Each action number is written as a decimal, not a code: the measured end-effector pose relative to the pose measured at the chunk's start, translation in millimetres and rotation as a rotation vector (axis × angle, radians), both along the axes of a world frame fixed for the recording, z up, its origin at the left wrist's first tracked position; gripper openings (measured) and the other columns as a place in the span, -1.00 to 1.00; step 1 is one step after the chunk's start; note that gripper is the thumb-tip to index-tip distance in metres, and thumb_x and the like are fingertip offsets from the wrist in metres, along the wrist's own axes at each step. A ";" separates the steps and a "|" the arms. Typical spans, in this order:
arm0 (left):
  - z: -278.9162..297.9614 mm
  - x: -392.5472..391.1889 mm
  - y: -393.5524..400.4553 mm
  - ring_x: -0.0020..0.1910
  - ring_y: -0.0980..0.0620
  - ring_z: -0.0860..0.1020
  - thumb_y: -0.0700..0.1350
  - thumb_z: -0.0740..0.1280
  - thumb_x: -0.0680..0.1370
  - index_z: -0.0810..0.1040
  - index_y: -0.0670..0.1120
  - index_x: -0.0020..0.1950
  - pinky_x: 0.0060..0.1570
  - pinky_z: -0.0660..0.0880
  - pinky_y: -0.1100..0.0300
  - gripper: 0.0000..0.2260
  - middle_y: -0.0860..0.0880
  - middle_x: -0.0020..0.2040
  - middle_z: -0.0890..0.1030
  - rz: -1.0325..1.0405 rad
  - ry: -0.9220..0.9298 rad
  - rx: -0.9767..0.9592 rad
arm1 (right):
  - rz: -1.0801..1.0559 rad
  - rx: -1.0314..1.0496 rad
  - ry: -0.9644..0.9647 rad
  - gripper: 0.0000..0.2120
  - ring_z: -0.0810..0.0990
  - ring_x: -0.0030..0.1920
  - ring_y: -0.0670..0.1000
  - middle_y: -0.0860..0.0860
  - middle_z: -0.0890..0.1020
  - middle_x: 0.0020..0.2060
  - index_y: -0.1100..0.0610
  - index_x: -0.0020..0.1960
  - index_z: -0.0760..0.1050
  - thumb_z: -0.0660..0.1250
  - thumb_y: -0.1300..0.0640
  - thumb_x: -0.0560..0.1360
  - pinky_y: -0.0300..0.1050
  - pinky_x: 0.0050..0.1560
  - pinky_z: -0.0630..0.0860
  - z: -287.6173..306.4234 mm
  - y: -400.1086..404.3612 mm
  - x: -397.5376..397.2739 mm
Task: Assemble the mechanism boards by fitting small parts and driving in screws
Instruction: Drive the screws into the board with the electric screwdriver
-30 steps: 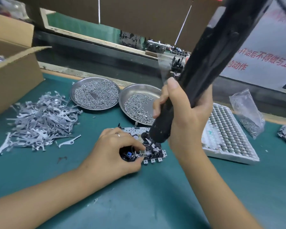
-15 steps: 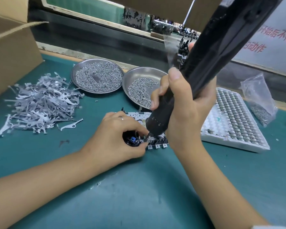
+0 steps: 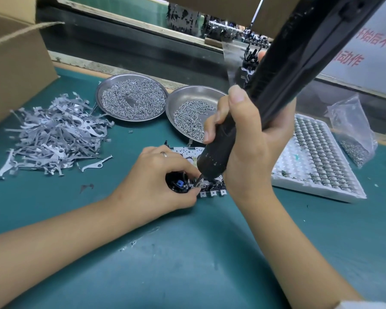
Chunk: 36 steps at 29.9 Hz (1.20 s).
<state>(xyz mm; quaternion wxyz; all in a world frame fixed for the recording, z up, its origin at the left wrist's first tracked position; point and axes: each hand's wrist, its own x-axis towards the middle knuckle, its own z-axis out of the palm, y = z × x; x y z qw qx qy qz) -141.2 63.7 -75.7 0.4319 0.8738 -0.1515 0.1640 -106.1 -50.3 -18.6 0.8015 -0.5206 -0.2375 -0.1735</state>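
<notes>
A small mechanism board (image 3: 212, 191) of white and black parts lies on the green mat in the middle. My left hand (image 3: 158, 181) presses on its left end, fingers curled round a black part with a blue piece. My right hand (image 3: 250, 143) grips a long black electric screwdriver (image 3: 283, 85) that leans up to the right. Its bit touches the board right beside my left fingertips. Much of the board is hidden under both hands.
Two metal dishes of screws, one at the left (image 3: 132, 98) and one at the right (image 3: 178, 108), stand behind the board. A heap of grey metal levers (image 3: 54, 134) lies left. A white tray of small parts (image 3: 316, 157) and a plastic bag of screws (image 3: 352, 130) sit right. A cardboard box (image 3: 16, 63) fills the far left.
The screwdriver tip has come down from above the board onto it, close to my left fingers. My left hand has stayed on the board.
</notes>
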 end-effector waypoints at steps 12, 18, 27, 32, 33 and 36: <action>-3.1 1.6 1.1 -0.17 0.18 0.46 -0.03 0.46 0.23 0.65 0.01 -0.26 0.03 0.27 0.37 -0.87 0.24 -0.33 0.55 0.019 0.033 0.032 | 0.003 -0.032 -0.038 -0.79 0.32 -0.59 0.07 -0.03 0.39 -0.54 0.12 -0.10 0.23 0.21 0.37 0.45 -0.14 -0.47 0.32 -2.7 2.5 -1.6; -2.5 0.6 1.0 -0.17 0.16 0.46 -0.04 0.46 0.23 0.65 -0.01 -0.26 0.04 0.28 0.36 -0.87 0.19 -0.33 0.56 0.020 0.041 0.031 | 0.024 -0.027 -0.049 -0.79 0.32 -0.59 0.08 -0.03 0.38 -0.54 0.14 -0.10 0.22 0.20 0.38 0.46 -0.17 -0.47 0.32 -3.2 3.8 -2.2; -2.8 -1.3 1.2 -0.12 0.19 0.49 -0.15 0.57 0.25 0.69 0.01 -0.19 0.09 0.29 0.35 -0.81 0.27 -0.26 0.57 0.017 0.045 0.003 | -0.070 0.001 -0.122 -0.81 0.43 -0.58 -0.06 -0.10 0.44 -0.51 0.16 0.00 0.29 0.26 0.24 0.44 -0.19 -0.49 0.37 3.4 -12.1 7.1; -2.5 -1.4 -0.2 -0.14 0.17 0.49 -0.07 0.48 0.23 0.70 0.00 -0.20 0.09 0.30 0.34 -0.83 0.18 -0.26 0.62 0.032 0.028 0.017 | -0.050 -0.083 0.010 -0.81 0.37 -0.60 0.02 0.00 0.39 -0.50 0.14 -0.07 0.26 0.25 0.32 0.46 -0.20 -0.51 0.35 -6.5 -9.5 11.2; -2.7 -1.4 -0.1 -0.14 0.17 0.50 -0.06 0.48 0.23 0.70 0.00 -0.20 0.09 0.31 0.32 -0.83 0.18 -0.26 0.62 0.031 0.024 0.017 | -0.029 -0.088 0.008 -0.81 0.37 -0.59 0.01 -0.01 0.40 -0.51 0.12 -0.07 0.26 0.25 0.32 0.47 -0.20 -0.51 0.35 -6.5 -10.1 11.5; -4.1 -1.2 0.2 -0.15 0.18 0.50 -0.06 0.47 0.24 0.69 0.02 -0.19 0.11 0.33 0.27 -0.83 0.21 -0.27 0.61 0.033 0.017 0.024 | 0.009 -0.072 0.003 -0.81 0.37 -0.58 -0.01 -0.05 0.39 -0.52 0.14 -0.05 0.24 0.24 0.33 0.48 -0.19 -0.51 0.35 -5.5 -12.7 12.5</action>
